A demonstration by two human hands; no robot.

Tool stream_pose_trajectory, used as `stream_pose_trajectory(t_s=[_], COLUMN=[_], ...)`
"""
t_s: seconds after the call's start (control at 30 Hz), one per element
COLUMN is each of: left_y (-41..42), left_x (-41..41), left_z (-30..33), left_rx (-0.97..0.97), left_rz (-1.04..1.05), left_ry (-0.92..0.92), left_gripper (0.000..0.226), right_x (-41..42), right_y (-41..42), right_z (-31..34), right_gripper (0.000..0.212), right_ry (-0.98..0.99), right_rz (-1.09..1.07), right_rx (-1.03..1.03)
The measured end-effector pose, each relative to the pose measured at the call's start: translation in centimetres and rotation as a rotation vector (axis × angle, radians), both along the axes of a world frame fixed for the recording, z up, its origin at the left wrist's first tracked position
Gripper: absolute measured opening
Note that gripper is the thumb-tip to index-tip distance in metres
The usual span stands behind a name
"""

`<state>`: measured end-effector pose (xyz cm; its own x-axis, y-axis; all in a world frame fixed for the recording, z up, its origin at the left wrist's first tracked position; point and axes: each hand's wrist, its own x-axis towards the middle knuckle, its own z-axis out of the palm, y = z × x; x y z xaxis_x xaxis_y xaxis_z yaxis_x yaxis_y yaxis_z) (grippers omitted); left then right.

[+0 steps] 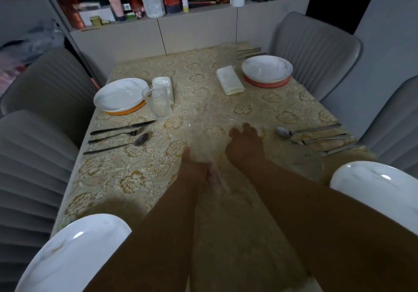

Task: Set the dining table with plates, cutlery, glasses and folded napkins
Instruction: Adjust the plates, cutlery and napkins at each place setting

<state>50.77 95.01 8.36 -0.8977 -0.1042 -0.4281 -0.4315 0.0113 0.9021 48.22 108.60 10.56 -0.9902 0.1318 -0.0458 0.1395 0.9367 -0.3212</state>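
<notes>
Right hand (245,148) and left hand (194,169) over mid-table on a blurred clear glass (209,133); the grip of both is too smeared to tell.
Far-left plate (119,95) bare, on an orange rim, with an upright glass tumbler (157,101), nothing visible in it, and a folded napkin (164,87) just beside. Knife, fork, spoon (119,136) lie nearer. Far-right plate (267,68) bare, napkin (230,79) beside it. Near plates (67,251) bare.

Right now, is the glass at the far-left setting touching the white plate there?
Cannot tell. In the head view the glass overlaps the plate's rim, but it stands in front, hiding any gap.
</notes>
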Motion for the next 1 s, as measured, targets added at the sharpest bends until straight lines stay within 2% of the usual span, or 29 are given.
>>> stream_pose_trajectory(t_s=[0.07, 0.2, 0.3, 0.37, 0.4, 0.47, 0.53, 0.57, 0.63, 0.7, 0.77, 0.8, 0.87, 0.9, 1.0], left_y=[-0.3, -0.6, -0.6, -0.2, 0.1, 0.3, 0.0, -0.3, -0.5, -0.7, -1.2, -1.6, -2.5, -2.9, -4.4], left_x=[-0.2, -0.2, -0.2, -0.2, -0.1, 0.0, -0.1, 0.1, 0.0, -0.1, -0.1, 0.0, 0.0, 0.2, 0.2], left_z=[-0.3, -1.6, -1.4, -1.0, -0.4, 0.0, -0.3, -0.1, -0.1, 0.1, -0.5, -0.9, -1.5, -1.6, -2.7], left_rx=[0.149, 0.124, 0.072, 0.19, 0.28, 0.396, 0.368, 0.369, 0.411, 0.338, 0.13, 0.056, 0.021, 0.041, -0.106], left_rz=[-0.017, -0.154, -0.122, -0.017, 0.034, 0.084, 0.05, 0.032, 0.024, 0.017, 0.015, 0.02, -0.001, 0.004, 0.008], left_ry=[0.032, -0.016, -0.041, -0.108, -0.157, -0.21, -0.181, -0.168, -0.195, -0.197, -0.143, -0.098, -0.01, 0.019, 0.136], left_gripper=[0.054, 0.055, 0.035, 0.012, 0.012, 0.031, 0.052, 0.056, 0.05, 0.033, 0.017, 0.023, 0.032, 0.027, 0.016], right_x=[-1.3, -2.9, -2.7, -1.7, -0.9, 1.0, 3.2, 4.3, 5.8, 6.3, 6.2, 6.0, 4.2, 3.1, -0.8], right_y=[0.2, 1.0, 0.9, 0.1, -0.3, -1.3, -2.6, -3.2, -3.8, -3.8, -3.4, -3.1, -2.5, -2.3, -1.8], right_z=[-0.5, -1.2, -0.6, 0.3, 0.7, 1.4, 1.5, 1.2, 0.9, 0.6, 1.1, 1.6, 1.5, 1.3, -0.5], right_gripper=[0.043, 0.052, 0.053, 0.047, 0.042, 0.033, 0.029, 0.024, 0.018, 0.036, 0.049, 0.044, 0.033, 0.028, 0.023], right_ry=[-0.066, -0.267, -0.32, -0.242, -0.165, 0.008, 0.118, 0.19, 0.288, 0.234, 0.041, -0.026, 0.032, 0.095, 0.136], right_rz=[0.011, 0.008, 0.01, 0.025, 0.049, 0.149, 0.289, 0.379, 0.538, 0.633, 0.509, 0.387, 0.152, 0.088, 0.076], right_rx=[0.1, 0.172, 0.204, 0.27, 0.315, 0.395, 0.416, 0.397, 0.278, 0.043, -0.253, -0.429, -0.683, -0.673, -0.314])
